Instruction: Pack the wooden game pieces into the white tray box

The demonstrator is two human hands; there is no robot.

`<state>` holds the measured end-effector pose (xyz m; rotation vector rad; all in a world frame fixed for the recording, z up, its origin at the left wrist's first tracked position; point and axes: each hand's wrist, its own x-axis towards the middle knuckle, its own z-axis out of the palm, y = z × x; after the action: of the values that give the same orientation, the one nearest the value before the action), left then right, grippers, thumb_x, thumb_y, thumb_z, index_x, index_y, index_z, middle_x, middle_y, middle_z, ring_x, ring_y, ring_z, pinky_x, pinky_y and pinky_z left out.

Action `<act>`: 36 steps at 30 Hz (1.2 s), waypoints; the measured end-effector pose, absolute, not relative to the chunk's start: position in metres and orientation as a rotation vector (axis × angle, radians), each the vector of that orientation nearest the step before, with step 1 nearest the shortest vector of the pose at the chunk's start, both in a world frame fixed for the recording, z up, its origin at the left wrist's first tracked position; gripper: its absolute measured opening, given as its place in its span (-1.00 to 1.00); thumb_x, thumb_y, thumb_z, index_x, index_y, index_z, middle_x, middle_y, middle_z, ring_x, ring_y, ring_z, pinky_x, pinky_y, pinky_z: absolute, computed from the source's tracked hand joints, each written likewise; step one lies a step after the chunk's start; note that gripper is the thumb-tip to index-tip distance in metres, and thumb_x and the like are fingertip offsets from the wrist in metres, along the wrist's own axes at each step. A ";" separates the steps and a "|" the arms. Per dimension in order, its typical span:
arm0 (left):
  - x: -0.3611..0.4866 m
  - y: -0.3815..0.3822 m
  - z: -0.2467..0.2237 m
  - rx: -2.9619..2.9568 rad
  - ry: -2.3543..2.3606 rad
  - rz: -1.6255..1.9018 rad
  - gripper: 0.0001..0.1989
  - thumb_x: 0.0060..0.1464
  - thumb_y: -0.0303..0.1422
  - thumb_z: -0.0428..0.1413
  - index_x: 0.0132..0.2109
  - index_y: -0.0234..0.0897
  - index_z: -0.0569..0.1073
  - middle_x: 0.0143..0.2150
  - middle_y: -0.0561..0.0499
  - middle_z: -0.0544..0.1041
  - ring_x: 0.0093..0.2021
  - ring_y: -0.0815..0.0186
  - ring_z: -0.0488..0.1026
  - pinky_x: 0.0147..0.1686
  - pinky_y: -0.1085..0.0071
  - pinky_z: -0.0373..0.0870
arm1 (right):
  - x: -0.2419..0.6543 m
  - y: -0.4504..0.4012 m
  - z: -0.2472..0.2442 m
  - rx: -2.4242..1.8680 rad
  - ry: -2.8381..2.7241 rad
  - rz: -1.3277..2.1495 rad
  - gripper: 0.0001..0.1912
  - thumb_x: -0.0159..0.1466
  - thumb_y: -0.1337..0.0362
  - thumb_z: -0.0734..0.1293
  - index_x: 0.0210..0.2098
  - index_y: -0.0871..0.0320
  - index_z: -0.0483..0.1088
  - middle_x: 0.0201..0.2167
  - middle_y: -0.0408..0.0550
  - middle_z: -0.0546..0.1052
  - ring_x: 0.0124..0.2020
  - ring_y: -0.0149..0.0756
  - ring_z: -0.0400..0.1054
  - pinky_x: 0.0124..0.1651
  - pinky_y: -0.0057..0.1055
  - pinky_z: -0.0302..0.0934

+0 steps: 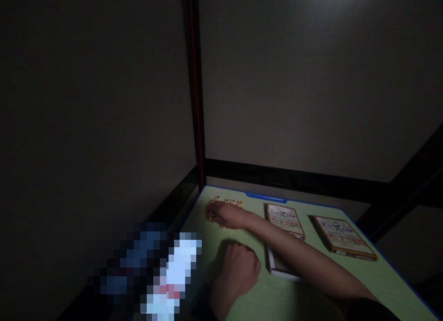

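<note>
My right hand (226, 214) reaches across the table to its far left corner. Its curled fingers are down among several small, pale orange pieces with dark marks (232, 201); whatever lies under the fingertips is hidden. Nearer to me, my left hand (241, 267) rests at the table's left side as a closed fist, knuckles up, and its inside cannot be seen. Right of my right hand lies a flat box with a printed picture and dark writing (284, 218). An open, white-edged tray (277, 263) sits just in front of that box, partly covered by my right forearm.
The light green table (349, 288) has a blue edge and a blue handle (266, 198) at the back. A second printed box (344, 235) lies to the right. Dark walls meet behind the table's far left corner. A bright, pixelated patch (176, 275) shows at the left.
</note>
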<state>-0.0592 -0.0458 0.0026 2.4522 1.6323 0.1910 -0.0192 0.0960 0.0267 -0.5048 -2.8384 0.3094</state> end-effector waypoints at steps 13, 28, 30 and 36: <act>-0.059 -0.046 0.002 2.470 1.613 0.204 -0.63 0.23 -0.39 -0.08 -0.25 -0.36 0.62 -0.28 -0.23 0.64 -0.24 0.13 0.57 -0.17 0.21 0.42 | 0.042 0.153 0.044 -1.142 -2.610 0.381 -0.66 0.07 0.54 0.27 -0.19 0.28 0.54 -0.37 -0.04 0.58 -0.40 -0.36 0.38 -0.31 -0.51 0.17; -0.059 -0.047 0.005 2.456 1.624 0.197 -0.64 0.23 -0.38 -0.08 -0.24 -0.37 0.62 -0.28 -0.23 0.63 -0.24 0.15 0.57 -0.17 0.24 0.41 | 0.020 0.138 0.044 -1.030 -2.614 0.443 -0.59 0.00 0.57 0.33 -0.19 0.16 0.58 -0.22 -0.03 0.61 -0.26 -0.28 0.47 -0.21 -0.48 0.23; -0.059 -0.047 0.005 2.457 1.627 0.181 -0.64 0.23 -0.38 -0.09 -0.23 -0.38 0.62 -0.27 -0.24 0.63 -0.22 0.12 0.57 -0.17 0.22 0.41 | 0.010 0.137 0.043 -0.983 -2.635 0.437 -0.59 0.03 0.56 0.34 -0.16 0.15 0.58 -0.19 -0.02 0.61 -0.24 -0.28 0.47 -0.18 -0.47 0.24; -0.059 -0.046 0.000 2.457 1.623 0.184 -0.64 0.24 -0.38 -0.09 -0.22 -0.36 0.61 -0.25 -0.22 0.63 -0.20 0.08 0.56 -0.15 0.17 0.41 | -0.041 0.130 0.036 -0.711 -2.915 0.238 -0.59 0.11 0.54 0.32 -0.09 0.15 0.56 -0.13 -0.02 0.62 -0.13 -0.26 0.48 -0.09 -0.47 0.24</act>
<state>-0.0590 -0.0462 0.0004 2.4574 1.6229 0.1839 -0.0408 0.1296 0.0360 -0.7114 -2.9151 0.2379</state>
